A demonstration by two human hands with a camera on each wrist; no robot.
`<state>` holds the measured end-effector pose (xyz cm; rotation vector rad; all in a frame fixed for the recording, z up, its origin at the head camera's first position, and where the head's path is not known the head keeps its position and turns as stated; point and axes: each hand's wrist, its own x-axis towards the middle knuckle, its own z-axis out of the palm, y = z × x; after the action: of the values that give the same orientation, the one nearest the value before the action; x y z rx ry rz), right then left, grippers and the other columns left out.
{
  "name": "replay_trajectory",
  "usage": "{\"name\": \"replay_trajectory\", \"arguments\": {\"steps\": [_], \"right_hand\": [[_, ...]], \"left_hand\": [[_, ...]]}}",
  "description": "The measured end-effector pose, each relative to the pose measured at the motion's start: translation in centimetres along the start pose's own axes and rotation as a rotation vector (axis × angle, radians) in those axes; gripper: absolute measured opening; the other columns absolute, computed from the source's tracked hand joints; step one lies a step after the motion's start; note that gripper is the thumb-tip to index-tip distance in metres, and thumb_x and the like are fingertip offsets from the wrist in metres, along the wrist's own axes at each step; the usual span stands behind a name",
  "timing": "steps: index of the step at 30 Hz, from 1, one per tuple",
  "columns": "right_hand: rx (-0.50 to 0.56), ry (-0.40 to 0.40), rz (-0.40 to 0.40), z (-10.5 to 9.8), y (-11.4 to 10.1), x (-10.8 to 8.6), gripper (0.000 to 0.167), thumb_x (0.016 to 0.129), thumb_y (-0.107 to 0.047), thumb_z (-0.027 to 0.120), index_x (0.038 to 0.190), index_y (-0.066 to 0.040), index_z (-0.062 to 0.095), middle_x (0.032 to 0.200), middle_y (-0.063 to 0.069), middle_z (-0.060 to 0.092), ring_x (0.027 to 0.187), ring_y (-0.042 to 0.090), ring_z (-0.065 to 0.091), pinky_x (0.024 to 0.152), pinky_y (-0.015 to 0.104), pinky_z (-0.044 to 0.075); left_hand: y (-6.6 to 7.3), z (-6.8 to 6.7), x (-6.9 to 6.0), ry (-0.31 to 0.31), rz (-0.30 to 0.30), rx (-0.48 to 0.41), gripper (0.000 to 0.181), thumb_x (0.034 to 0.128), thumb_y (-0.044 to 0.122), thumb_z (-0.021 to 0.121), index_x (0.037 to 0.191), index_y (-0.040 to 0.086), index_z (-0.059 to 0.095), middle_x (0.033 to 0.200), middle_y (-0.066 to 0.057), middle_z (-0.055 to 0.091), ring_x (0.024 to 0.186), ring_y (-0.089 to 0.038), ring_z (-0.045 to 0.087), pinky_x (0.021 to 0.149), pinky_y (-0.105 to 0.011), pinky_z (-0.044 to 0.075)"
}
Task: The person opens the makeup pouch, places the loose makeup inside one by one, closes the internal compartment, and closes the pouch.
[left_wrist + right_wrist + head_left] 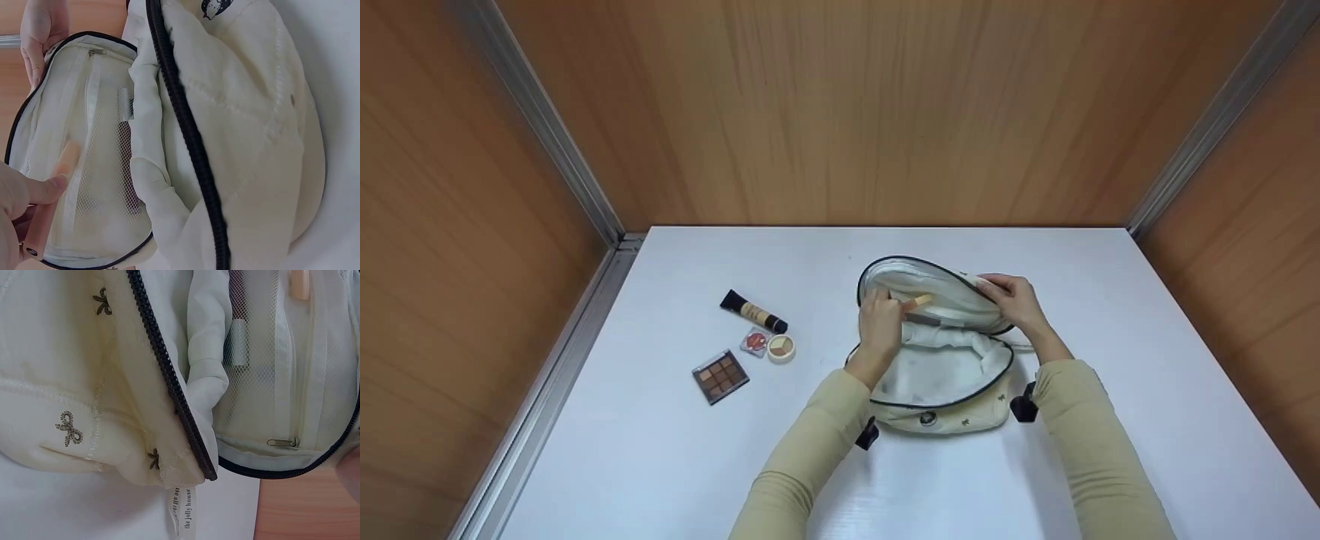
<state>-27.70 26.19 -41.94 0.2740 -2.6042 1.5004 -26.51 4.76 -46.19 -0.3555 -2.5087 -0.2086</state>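
A cream quilted cosmetic bag (971,420) with black zip edging stands unzipped on the white table, its lid raised. With my left hand (880,326) I pinch a slim peach-coloured cosmetic tube (48,216) between thumb and fingers, in front of the lid's inner side. My right hand (1016,304) grips the lid's right edge. Inside the lid are a mesh pocket (98,188) and a small zip pull (283,442). Behind the mesh shows a slim dark item (125,152) with a pale end; its kind is unclear.
Left of the bag lie a black-capped beige tube (754,312), a small red-patterned square case (754,342), a round three-colour compact (781,348) and a brown eyeshadow palette (721,377). A printed ribbon tag (183,512) hangs from the bag. Wood panels (840,112) border the table.
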Motion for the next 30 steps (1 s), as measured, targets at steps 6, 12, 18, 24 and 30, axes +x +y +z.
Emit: {"name": "replay_trajectory", "arguments": {"steps": [6,12,18,24,30], "right_hand": [[0.003,0.008,-0.002,0.0,0.2,0.1,0.027,0.088,-0.007,0.053,0.106,0.012,0.058,0.104,0.027,0.058,0.094,0.027,0.055,0.073,0.013,0.039],[0.023,0.000,-0.008,0.0,2.6,1.0,0.031,0.087,-0.015,0.055,0.106,0.009,0.060,0.104,0.024,0.059,0.085,0.006,0.056,0.073,0.015,0.041],[0.015,0.009,-0.007,0.1,3.7,1.3,0.033,0.087,-0.019,0.056,0.107,0.007,0.060,0.104,0.022,0.060,0.083,0.002,0.054,0.075,0.017,0.042],[0.020,0.008,0.004,0.0,3.5,1.2,0.034,0.087,-0.019,0.056,0.108,0.007,0.060,0.105,0.022,0.060,0.085,0.005,0.056,0.075,0.017,0.042],[0.045,0.003,0.006,-0.1,1.8,0.4,0.029,0.088,-0.011,0.054,0.106,0.011,0.058,0.103,0.025,0.059,0.085,0.007,0.056,0.072,0.013,0.041]], "left_hand": [[0.8,0.0,0.4,-0.031,0.011,0.062,0.010,0.0746,0.015,0.062,0.071,0.015,0.071,0.075,-0.003,0.055,0.074,-0.018,0.051,0.067,-0.029,0.041],[1.7,-0.1,0.6,-0.102,-0.008,0.007,0.020,0.0798,0.015,0.055,0.076,0.024,0.072,0.080,-0.003,0.055,0.078,-0.018,0.052,0.059,-0.029,0.045],[2.6,-0.1,0.8,-0.136,0.073,0.102,0.021,0.0814,0.013,0.054,0.075,0.023,0.072,0.083,-0.003,0.056,0.083,-0.018,0.051,0.066,-0.029,0.044],[3.4,0.4,1.2,-0.037,0.187,0.221,0.017,0.0792,0.022,0.057,0.069,0.022,0.071,0.082,-0.001,0.055,0.080,-0.016,0.047,0.067,-0.027,0.039],[4.0,0.5,1.5,-0.073,0.235,0.257,0.016,0.0791,0.030,0.058,0.071,0.023,0.070,0.085,-0.001,0.055,0.082,-0.015,0.046,0.064,-0.029,0.036]]}}
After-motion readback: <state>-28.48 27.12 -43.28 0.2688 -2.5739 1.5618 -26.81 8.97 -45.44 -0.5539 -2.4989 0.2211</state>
